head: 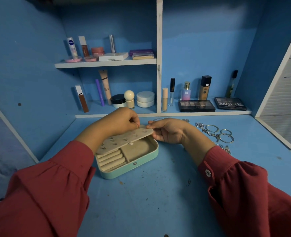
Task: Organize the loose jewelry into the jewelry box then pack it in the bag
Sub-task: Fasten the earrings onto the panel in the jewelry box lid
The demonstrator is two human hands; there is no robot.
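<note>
— Two hands over the jewelry box (pixel 129 161), seen from the head camera. What are they doing?

— The left hand (pixel 120 122) has its fingertips drawn together at the far edge of the beige earring panel (pixel 124 140), pinching something too small to make out; my guess is an earring or its back. The right hand (pixel 167 130) holds the panel's right end, thumb on top and fingers beneath, keeping it raised over the tray.

— So which step is this?

— Loading studs, I'd judge. Several small metal studs (pixel 115 144) already sit in the panel. The ring rolls and the open compartment below look bare.

— And what's left?

— Plenty. A cluster of silver hoops and chains (pixel 216 134) lies on the blue desk (pixel 141 202), well to the right of the box, beyond the right wrist. No bag is in view.

— Next move?

— Probably seating this piece, which calls for a steady panel and a fine pinch. After that the right hand would have to let go and reach for the hoops.
</note>
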